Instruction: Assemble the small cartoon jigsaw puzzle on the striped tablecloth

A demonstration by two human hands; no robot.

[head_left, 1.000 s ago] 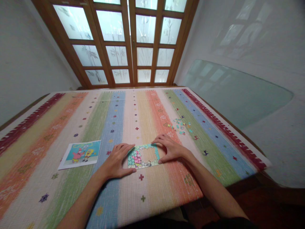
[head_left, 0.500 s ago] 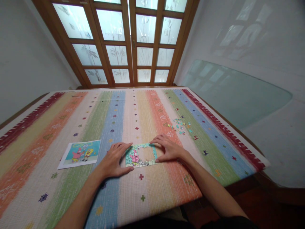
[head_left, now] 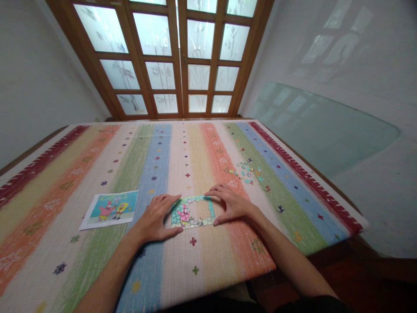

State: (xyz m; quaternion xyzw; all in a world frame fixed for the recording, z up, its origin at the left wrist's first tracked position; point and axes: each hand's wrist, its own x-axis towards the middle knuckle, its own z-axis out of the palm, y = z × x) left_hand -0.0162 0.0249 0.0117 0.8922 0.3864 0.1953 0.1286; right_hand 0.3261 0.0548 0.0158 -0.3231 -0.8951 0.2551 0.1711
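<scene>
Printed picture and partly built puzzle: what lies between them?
In the head view, the left hand lies between the printed picture and the puzzle, with striped tablecloth showing between picture and hand.

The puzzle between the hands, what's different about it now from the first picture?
The puzzle has slid a little to the left, and the left hand and right hand went left with it, at its two ends. Nothing was visibly picked up or let go. The loose pieces and the picture sheet stayed where they were.
</scene>
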